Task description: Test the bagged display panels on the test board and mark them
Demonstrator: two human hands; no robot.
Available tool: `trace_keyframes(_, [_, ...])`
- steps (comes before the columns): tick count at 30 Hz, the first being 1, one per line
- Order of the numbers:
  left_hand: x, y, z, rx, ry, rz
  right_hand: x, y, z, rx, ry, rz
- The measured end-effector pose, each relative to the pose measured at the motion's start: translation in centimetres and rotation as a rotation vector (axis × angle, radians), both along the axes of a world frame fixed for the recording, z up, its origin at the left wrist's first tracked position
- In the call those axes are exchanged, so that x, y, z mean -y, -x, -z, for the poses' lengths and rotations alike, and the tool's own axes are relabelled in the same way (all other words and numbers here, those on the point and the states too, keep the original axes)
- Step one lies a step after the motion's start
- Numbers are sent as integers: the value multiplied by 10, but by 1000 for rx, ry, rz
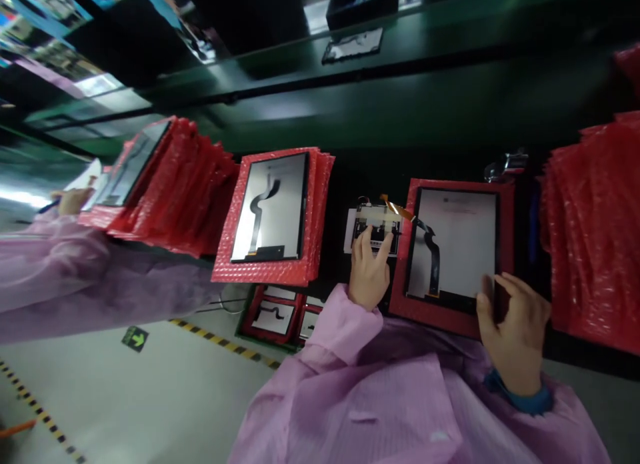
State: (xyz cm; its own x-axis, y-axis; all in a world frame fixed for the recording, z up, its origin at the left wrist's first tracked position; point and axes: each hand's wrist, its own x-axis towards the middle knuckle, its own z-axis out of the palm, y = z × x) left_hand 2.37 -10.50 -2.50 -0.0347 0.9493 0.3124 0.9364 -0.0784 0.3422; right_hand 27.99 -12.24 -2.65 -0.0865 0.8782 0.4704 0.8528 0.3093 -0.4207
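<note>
My left hand (371, 271) lies over a small test board (379, 214), two fingers spread and touching its dark connector area. An orange and black flex cable (423, 225) runs from the board across to an LCD panel (460, 234), whose screen side is pale grey. The panel sits on a red foam pad (410, 304). At the panel's lower right corner is my right hand (517, 324), thumb and fingers apart, with a slightly blurred fingertip over the edge. It wears a blue wristband (523, 394).
Left of the board, another LCD panel (275, 207) tops a stack of red bubble bags (317, 244). More red bags stand at the left (185, 191) and right (595, 231). A co-worker's hand (75, 201) is far left. A crate (273, 317) of panels is below the bench edge.
</note>
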Motion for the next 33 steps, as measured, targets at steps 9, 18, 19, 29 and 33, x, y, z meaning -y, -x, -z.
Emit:
trace_keyframes(9, [-7,-4,-7,-135,33,10,0,3,0,-11,10,33])
trace_keyframes(18, [-8,-1,-7,-130,-24,37,1,5,-4,-88,51,43])
trace_keyframes(19, [-7,-2,-8,-100,-35,49,2,5,-5,-114,67,42])
trace_keyframes(29, [22,-38,-15,215,-36,264,3,6,-18,-497,371,147])
trace_keyframes(33, [23,-28,-17,330,41,263,4,7,-44,-750,518,201])
